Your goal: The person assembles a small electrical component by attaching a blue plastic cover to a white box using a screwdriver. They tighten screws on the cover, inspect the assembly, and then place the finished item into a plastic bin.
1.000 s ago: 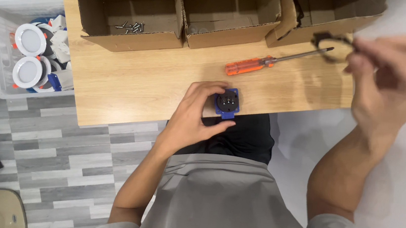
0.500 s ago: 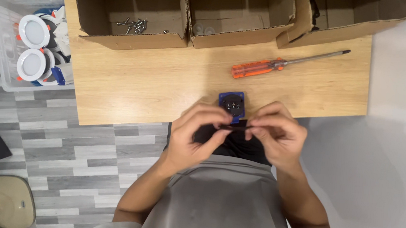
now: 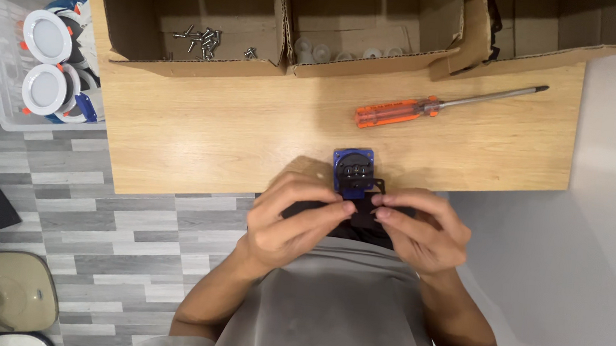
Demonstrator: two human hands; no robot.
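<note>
A small blue square part [image 3: 353, 170] with a dark round centre sits at the near edge of the wooden table [image 3: 236, 136]. Both hands meet just below it. My left hand [image 3: 296, 221] and my right hand [image 3: 419, 229] pinch a black flat piece [image 3: 367, 207] between their fingertips, pressed against the blue part's near side. Most of the black piece is hidden by my fingers.
An orange-handled screwdriver [image 3: 435, 108] lies on the table beyond the hands. Open cardboard boxes [image 3: 209, 28] line the far edge; one holds several screws [image 3: 200, 38]. A clear bin [image 3: 14, 54] with round white lamps [image 3: 46, 36] stands left of the table.
One second ago my right hand was up at the far right box holding a black piece; it came down to join the left hand at the blue part.
</note>
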